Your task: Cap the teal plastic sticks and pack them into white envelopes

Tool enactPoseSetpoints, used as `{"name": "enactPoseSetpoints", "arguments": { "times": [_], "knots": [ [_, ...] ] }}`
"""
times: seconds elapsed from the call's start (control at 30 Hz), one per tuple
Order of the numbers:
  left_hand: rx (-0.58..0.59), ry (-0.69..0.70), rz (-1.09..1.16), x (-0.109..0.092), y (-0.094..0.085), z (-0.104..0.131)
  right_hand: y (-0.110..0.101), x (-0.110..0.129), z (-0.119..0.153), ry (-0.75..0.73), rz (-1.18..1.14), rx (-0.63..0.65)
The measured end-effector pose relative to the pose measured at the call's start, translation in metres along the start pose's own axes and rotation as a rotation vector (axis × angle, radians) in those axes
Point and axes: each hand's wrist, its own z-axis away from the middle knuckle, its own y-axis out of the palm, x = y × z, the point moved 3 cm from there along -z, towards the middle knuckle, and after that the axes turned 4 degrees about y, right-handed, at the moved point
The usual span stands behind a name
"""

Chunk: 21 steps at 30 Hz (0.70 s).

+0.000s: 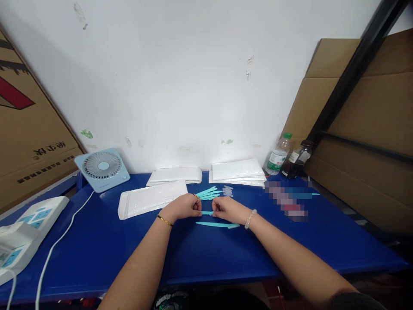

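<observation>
Between my two hands is a slim teal eyebrow razor (207, 213), held level just above the blue table. My left hand (184, 206) pinches its left end, and my right hand (229, 209) pinches the right end; the fingers hide both ends. Closer to me lies another teal eyebrow razor (214, 224), flat on the table. Several more teal razors (209, 193) are fanned out behind my hands. Beside them, to the right, sit several small translucent strips (227, 190). A white padded mailer (151, 200) lies partly behind my left hand.
White mailers are stacked against the wall, one stack (174, 175) left and another (238, 170) right. A blue fan (103, 168) and a power strip (32, 228) stand left. Two bottles (278, 157) are at the back right. A blurred patch (287, 198) covers something on the right.
</observation>
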Motion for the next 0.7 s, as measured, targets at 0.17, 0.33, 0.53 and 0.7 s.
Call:
{"name": "enactPoseSetpoints", "arguments": {
  "times": [0.17, 0.33, 0.53, 0.7],
  "knots": [
    [-0.152, 0.034, -0.120, -0.005, -0.010, -0.003, -0.014, -0.015, 0.001, -0.013, -0.190, -0.059],
    [-0.428, -0.089, -0.198, 0.007, -0.019, -0.011, -0.039, -0.043, 0.000, 0.070, -0.149, -0.286],
    [-0.455, -0.076, -0.027, 0.010, -0.015, -0.013, -0.047, -0.037, 0.015, 0.014, -0.046, -0.097],
    [-0.189, 0.005, 0.143, -0.010, -0.005, -0.005, -0.033, -0.021, 0.028, -0.062, 0.057, 0.307]
  ]
}}
